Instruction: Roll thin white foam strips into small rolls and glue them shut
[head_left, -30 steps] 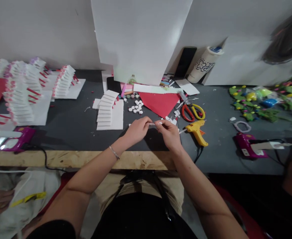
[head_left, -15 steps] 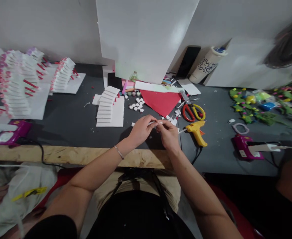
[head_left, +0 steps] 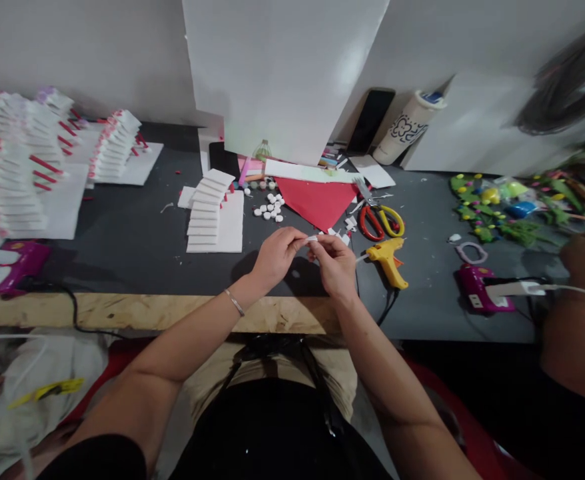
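Note:
Between the fingertips of both hands is a small white piece, too small to name for certain. My left hand pinches one end of it, and my right hand closes on the other. Just beyond lies a red sheet with white scraps near its lower corner. Several small white round pieces sit loose to the left of the sheet. Farther left, a small staircase of white foam strips stands on a white base board.
A yellow glue gun and red-and-yellow-handled scissors lie right of my hands. Behind them stand a phone and a cream tumbler. Finished-looking white staircases fill the left. Purple power strips sit at either side; another person's arm is at right.
My hands stay together on the white piece, raised very slightly. The view has shifted a little to the right. The other person's hand has come into view over the table at right.

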Available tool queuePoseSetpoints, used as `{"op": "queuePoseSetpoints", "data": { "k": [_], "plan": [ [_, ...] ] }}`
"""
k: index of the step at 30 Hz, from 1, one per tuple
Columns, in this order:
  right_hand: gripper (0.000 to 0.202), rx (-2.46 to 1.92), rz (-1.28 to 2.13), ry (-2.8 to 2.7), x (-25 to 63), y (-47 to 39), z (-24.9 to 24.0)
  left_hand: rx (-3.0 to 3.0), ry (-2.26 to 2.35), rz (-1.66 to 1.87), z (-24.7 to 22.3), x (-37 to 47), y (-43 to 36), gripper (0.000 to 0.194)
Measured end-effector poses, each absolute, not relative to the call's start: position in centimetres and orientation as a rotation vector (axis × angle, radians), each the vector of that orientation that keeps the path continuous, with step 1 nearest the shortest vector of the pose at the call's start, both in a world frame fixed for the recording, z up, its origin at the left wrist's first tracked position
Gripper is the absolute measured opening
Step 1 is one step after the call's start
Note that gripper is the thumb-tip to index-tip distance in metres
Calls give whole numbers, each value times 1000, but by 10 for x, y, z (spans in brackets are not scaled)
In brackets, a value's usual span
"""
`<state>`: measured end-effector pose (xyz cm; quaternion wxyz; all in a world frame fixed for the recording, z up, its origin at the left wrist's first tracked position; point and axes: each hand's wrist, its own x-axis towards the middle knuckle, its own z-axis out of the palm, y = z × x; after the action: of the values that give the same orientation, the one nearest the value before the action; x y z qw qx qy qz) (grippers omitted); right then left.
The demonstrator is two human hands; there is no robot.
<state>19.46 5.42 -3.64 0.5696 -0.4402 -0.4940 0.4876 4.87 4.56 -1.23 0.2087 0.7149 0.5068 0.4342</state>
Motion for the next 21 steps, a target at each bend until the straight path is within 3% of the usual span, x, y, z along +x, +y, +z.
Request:
{"op": "queuePoseSetpoints", "data": {
  "k": [21],
  "plan": [
    [25, -1011, 1120, -1196, 195, 55, -31, 1950, 1354, 1253, -11, 41, 49, 17]
  ]
}}
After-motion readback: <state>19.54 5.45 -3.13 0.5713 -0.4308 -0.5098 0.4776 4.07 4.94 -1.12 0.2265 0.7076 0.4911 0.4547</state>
